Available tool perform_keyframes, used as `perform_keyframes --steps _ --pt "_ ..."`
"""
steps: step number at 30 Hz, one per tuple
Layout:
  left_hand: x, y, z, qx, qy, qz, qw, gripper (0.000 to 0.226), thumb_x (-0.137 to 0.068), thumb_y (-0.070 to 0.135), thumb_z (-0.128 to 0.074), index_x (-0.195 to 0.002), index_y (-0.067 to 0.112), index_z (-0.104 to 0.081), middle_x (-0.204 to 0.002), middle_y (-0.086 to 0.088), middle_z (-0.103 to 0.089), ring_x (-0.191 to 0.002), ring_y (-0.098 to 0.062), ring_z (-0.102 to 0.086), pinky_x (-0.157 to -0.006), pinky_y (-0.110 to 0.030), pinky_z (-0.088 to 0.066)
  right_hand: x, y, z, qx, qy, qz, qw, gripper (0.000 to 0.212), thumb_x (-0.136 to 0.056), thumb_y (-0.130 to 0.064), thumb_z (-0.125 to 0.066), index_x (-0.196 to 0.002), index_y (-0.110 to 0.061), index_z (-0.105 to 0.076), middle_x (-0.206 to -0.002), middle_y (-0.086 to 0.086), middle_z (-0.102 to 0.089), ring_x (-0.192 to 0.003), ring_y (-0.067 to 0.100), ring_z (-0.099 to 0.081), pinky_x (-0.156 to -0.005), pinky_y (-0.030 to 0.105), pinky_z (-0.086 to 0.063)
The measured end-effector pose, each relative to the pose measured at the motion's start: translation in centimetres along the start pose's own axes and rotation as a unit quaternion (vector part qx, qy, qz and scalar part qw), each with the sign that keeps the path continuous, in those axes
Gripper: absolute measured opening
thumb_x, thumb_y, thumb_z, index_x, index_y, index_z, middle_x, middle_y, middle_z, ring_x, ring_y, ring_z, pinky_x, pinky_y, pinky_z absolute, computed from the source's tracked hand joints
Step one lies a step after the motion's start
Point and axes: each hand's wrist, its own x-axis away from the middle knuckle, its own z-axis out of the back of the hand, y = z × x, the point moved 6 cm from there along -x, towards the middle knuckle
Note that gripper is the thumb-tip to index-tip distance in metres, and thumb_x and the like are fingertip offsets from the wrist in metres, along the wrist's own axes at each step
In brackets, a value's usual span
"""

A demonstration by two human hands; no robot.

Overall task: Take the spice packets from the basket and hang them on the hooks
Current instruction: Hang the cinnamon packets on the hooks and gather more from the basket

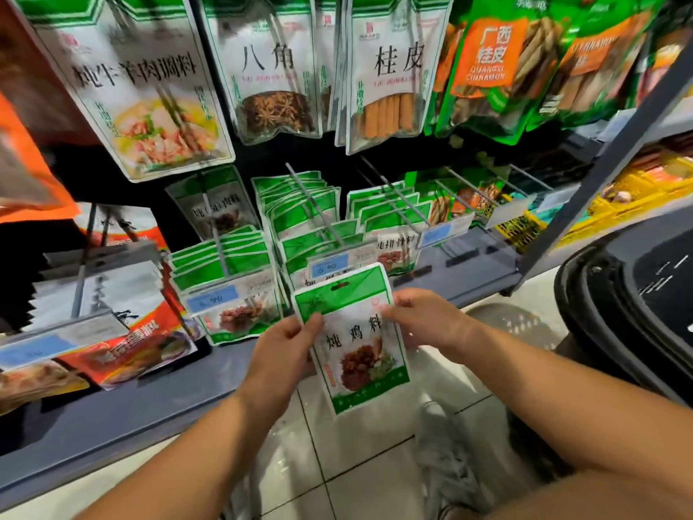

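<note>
- Spice packet, green and white with a picture of stewed meat, sits in the lower middle of the frame, upright with a slight tilt and not on any hook
- Left hand pinches the packet's left edge, with the thumb on the front and the fingers curled behind
- Right hand pinches the upper right edge, with the thumb on the front face
- Its top edge, with the hang hole, lies just below the blue price tag at the tip of the middle hook in the lower row
- That hook carries a thick stack of green packets, and the hooks on either side are loaded too
- Larger packets hang in a row across the top of the frame
- Black basket shows at the right edge, and its contents cannot be made out
- White tiled floor lies under the arms
</note>
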Motion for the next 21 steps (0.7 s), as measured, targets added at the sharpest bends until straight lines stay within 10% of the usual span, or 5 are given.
perform_keyframes --steps 4,8,15,21 --pt "-1.4 1.1 0.3 0.014 0.011 -0.038 0.999 0.047 -0.093 0.045 -0.070 -0.091 -0.002 -0.064 -0.086 -0.008 -0.074 -0.084 -0.024 -0.074 -0.079 -0.047 -0.062 -1.0 -0.3 -0.1 -0.034 0.040 0.026 0.998 0.049 -0.077 -0.061 -0.069 -0.078 -0.013 -0.058 -0.082 0.014 -0.058 -0.076 0.025 -0.055 -0.070 0.040 -0.043" --pt "-2.2 1.7 0.7 0.001 0.029 -0.055 0.998 0.034 -0.102 0.030 -0.061 -0.085 0.001 -0.063 -0.065 0.006 -0.070 -0.063 -0.007 -0.068 -0.056 -0.021 -0.054 -1.1 -1.4 0.1 -0.030 0.068 0.061 0.995 0.037 -0.091 -0.054 -0.066 -0.091 -0.018 -0.072 -0.101 0.001 -0.073 -0.096 0.019 -0.065 -0.088 0.038 -0.049" --pt "-3.0 1.8 0.7 -0.001 0.033 -0.033 0.999 0.024 -0.101 0.032 -0.062 -0.091 0.014 -0.074 -0.089 -0.003 -0.080 -0.084 -0.019 -0.077 -0.089 -0.047 -0.060 -2.0 -1.6 -0.2 -0.031 0.106 0.075 0.991 0.044 -0.098 -0.045 -0.060 -0.071 -0.011 -0.055 -0.065 -0.005 -0.050 -0.070 0.017 -0.049 -0.071 0.038 -0.045" --pt "-3.3 2.0 0.6 -0.017 0.031 -0.048 0.998 0.063 -0.087 0.064 -0.066 -0.092 0.001 -0.065 -0.092 -0.022 -0.074 -0.089 -0.041 -0.072 -0.090 -0.065 -0.056 -2.6 -0.9 -0.4 -0.028 0.118 0.082 0.989 0.068 -0.082 -0.069 -0.052 -0.087 -0.002 -0.060 -0.089 0.029 -0.063 -0.084 0.045 -0.065 -0.082 0.062 -0.056"
